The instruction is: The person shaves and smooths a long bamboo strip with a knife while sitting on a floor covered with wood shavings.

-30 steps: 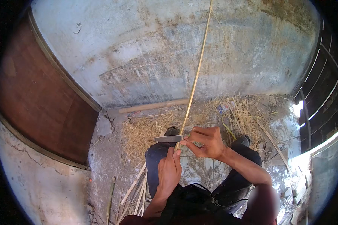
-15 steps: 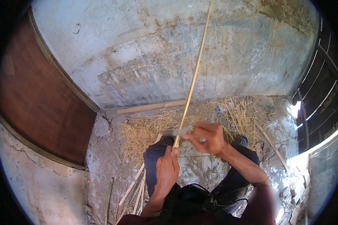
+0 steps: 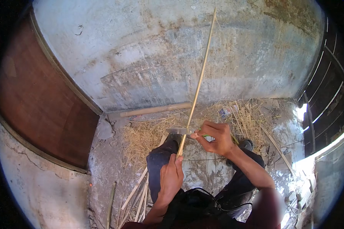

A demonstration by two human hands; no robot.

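A long, thin bamboo strip (image 3: 201, 74) slants up and away from me toward the wall. Its near end is pinched between the thumb and fingers of my left hand (image 3: 172, 176), above my lap. My right hand (image 3: 219, 140) is closed on a knife (image 3: 176, 131), whose handle is mostly hidden by the fingers. The flat metal blade lies crosswise against the strip, a short way beyond my left hand. A thin sliver stands off the strip near its far tip.
Pale shavings (image 3: 141, 135) cover the floor between my feet and the stained wall (image 3: 149, 49). A bamboo pole (image 3: 156, 109) lies along the wall's base. Several cut strips (image 3: 135, 194) lie by my left leg. A brown door panel (image 3: 46, 95) stands at left, dark slats (image 3: 326, 91) at right.
The strip has shifted toward me, so its far tip now shows. My left hand has moved slightly down and right, while the knife sits slightly farther up the strip from it.
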